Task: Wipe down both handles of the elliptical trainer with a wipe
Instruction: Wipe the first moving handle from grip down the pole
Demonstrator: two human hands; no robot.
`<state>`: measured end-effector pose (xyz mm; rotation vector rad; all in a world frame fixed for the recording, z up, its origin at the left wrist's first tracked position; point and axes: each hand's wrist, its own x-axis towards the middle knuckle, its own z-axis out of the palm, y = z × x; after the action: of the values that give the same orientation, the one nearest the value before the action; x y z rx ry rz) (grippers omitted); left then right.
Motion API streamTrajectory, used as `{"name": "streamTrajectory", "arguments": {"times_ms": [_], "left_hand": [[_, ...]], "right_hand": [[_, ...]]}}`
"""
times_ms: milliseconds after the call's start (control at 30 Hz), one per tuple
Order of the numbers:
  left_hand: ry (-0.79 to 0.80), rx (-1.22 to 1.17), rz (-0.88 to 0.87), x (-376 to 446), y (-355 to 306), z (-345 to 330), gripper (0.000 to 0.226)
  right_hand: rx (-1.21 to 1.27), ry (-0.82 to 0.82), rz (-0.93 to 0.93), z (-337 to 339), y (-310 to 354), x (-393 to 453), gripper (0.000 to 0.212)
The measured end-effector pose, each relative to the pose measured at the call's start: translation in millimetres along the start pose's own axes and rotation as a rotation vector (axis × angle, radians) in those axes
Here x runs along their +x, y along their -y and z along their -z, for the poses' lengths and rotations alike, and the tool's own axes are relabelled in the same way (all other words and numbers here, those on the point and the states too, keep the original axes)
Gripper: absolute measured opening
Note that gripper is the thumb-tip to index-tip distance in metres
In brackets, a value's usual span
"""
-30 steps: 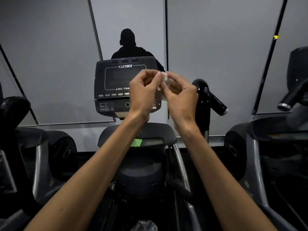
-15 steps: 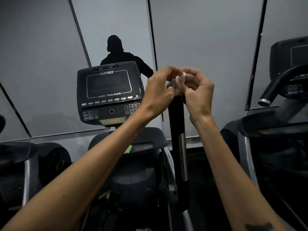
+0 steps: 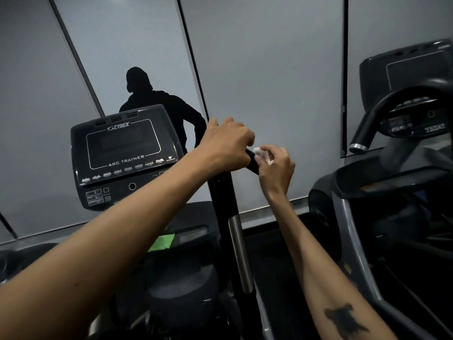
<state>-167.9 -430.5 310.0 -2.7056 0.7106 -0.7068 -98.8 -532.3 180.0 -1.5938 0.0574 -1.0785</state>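
At mid-frame the left hand wraps its fingers over the top of the black handle of the elliptical trainer. Just to its right, the right hand pinches a small white wipe against the handle's angled grip. The console sits at left.

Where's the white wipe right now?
The crumpled white wipe is pinched in the right hand, against the black handle grip, just right of the left hand.

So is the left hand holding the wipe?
No, the right hand pinches the wipe; the left hand grips the handle.
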Motion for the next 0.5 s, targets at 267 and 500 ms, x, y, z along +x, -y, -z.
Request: {"name": "streamTrajectory", "arguments": {"times_ms": [267,500], "left_hand": [[0.235,0.228,-0.067,30.5,2.6,-4.5,0.021],[0.390,0.490,-0.199,39.1,-3.0,-18.0,0.040]], "right_hand": [[-0.016,-0.095,0.132,4.3,-28.7,-13.0,0.005],[-0.077,-0.089,0.116,4.2,-28.0,-25.9,0.010]]}}
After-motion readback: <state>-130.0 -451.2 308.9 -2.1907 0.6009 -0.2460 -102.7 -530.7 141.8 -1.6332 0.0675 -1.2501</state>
